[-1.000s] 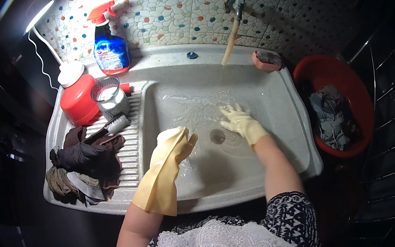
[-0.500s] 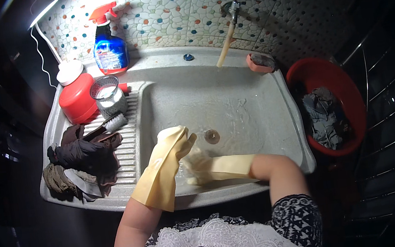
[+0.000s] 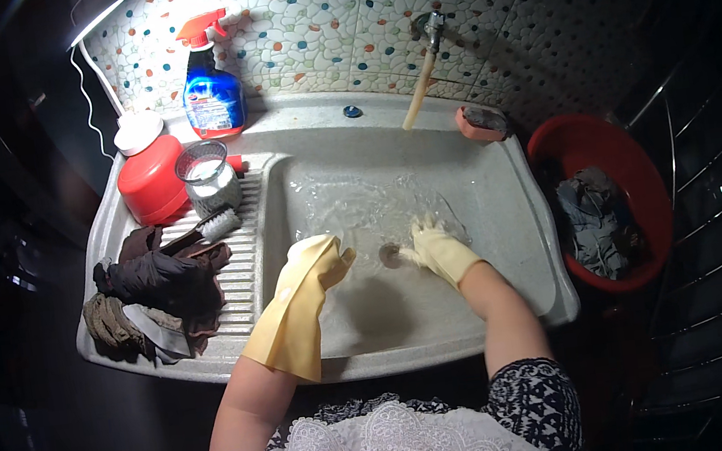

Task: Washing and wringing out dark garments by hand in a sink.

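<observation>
Gloved hands working in a wet sink basin

The left hand (image 3: 316, 262), in a long yellow rubber glove, hovers with fingers loosely spread and grips nothing; the right hand (image 3: 438, 250), gloved too, presses open-palmed on the basin floor beside the drain (image 3: 390, 258). Left of the sink (image 3: 503, 208), dark cloths (image 3: 161, 282) lie on the ribbed drainboard; farther back stand a scrub brush (image 3: 215, 227), red jar (image 3: 149, 172) and spray bottle (image 3: 211, 86).
</observation>
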The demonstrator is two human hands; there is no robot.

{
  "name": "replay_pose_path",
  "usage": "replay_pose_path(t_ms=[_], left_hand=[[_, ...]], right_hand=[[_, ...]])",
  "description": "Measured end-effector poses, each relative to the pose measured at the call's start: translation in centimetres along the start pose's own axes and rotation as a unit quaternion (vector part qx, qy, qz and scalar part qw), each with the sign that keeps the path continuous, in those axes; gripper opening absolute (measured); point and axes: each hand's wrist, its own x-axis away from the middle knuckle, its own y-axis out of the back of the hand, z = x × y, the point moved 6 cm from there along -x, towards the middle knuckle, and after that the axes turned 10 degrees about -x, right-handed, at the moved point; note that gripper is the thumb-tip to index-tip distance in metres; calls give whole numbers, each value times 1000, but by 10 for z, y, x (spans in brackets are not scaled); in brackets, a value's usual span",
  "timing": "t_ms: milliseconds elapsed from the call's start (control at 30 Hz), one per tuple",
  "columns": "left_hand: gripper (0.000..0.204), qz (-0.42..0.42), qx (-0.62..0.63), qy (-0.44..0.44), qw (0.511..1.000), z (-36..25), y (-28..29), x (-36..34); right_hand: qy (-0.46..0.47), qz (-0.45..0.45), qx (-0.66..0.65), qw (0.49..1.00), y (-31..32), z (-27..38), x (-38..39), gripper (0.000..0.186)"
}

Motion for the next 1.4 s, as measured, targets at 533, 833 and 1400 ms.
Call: replay_pose_path(t_ms=[533,833,1400], left_hand=[[49,11,47,35,998,5,-12,-5],[45,19,59,66,996,21,-32,-13],[43,118,-13,111,987,39,-55,-23]], right_hand=[[-49,-58,-257,963,101,-41,108,68],[-26,-49,-283,958,92,-85,87,67],[-54,-8,-301,952,107,-79,103,63]])
